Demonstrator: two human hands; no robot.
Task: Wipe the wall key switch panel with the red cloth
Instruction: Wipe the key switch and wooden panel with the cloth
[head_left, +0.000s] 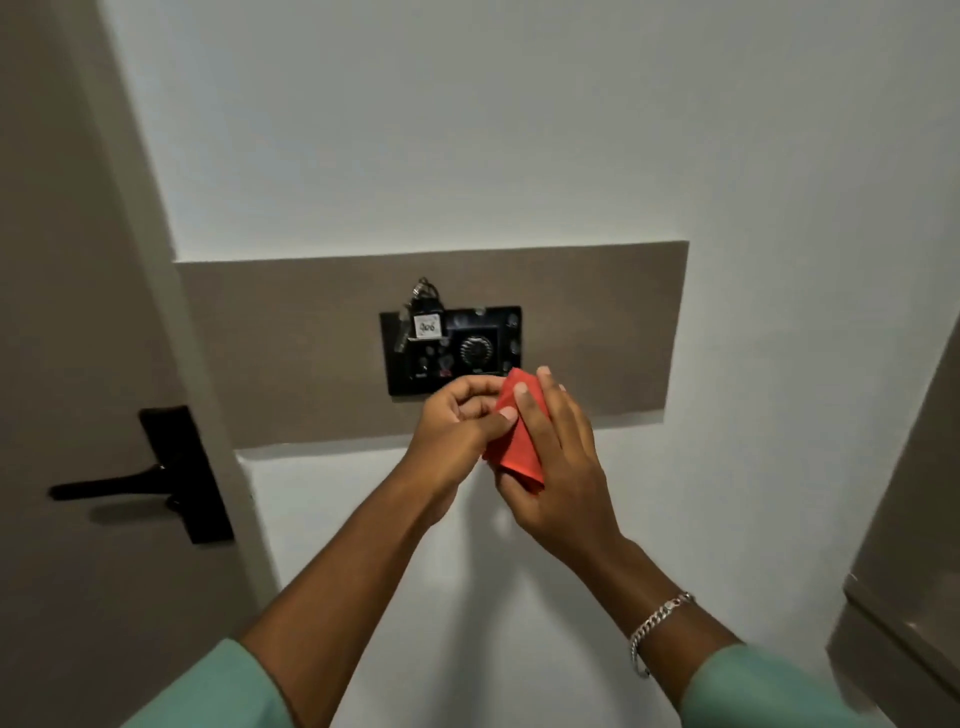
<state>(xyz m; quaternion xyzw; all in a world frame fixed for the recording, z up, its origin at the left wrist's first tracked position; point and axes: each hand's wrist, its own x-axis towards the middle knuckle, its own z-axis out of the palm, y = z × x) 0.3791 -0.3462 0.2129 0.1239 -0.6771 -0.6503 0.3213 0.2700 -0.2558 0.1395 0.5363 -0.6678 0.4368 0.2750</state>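
Both my hands are up in front of the wall, just below the panel. My right hand is wrapped around the cloth, folded into a narrow red wad, fingers over its front, thumb side hidden behind. My left hand is curled, thumb and fingertips pinching the cloth's left edge. So both hands are closed on the cloth. The cloth's top corner overlaps the panel's lower right corner in view; cannot tell if it touches it.

The panel is black and glossy, mounted on a grey-brown strip set into the white wall. Round dial in the panel's middle. White smudges or spots dot its face, mostly along the right side and lower left. Keys hang at its top left corner, with a white tag carrying handwritten digits, too blurred to read surely.

Left of the wall is a door with a black lever handle on a black backplate. Silver chain bracelet on my right wrist. Green sleeves at both forearms, bottom of frame. A grey-brown cabinet edge shows at far right.
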